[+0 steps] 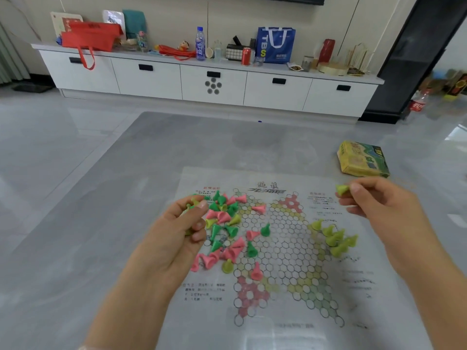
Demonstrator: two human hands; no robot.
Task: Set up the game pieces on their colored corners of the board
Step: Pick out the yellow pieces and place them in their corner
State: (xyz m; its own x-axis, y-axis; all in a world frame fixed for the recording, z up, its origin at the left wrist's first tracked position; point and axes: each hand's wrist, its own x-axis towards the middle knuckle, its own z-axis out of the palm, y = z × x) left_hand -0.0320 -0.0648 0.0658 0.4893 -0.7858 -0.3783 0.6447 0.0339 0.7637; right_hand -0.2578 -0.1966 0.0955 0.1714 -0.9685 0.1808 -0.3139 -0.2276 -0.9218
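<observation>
1. Your right hand pinches one yellow-green cone between thumb and fingertips, raised above the right edge of the paper board. Your left hand is curled round a few more yellow-green pieces, over the board's left side.
2. Holding spares in the left while the right places singly looks like a way to spare yourself repeated reaches into the mixed pile of pink, green and yellow-green cones on the left of the board.
3. A cluster of yellow-green cones already stands at the right-hand yellow corner, likely where the pinched one belongs. The pink and green corners nearest you are bare.
4. The board lies flat on a grey table, with a yellow-green box just beyond its far right corner.
5. Behind, a low white cabinet carries bags, bottles and a red can.
</observation>
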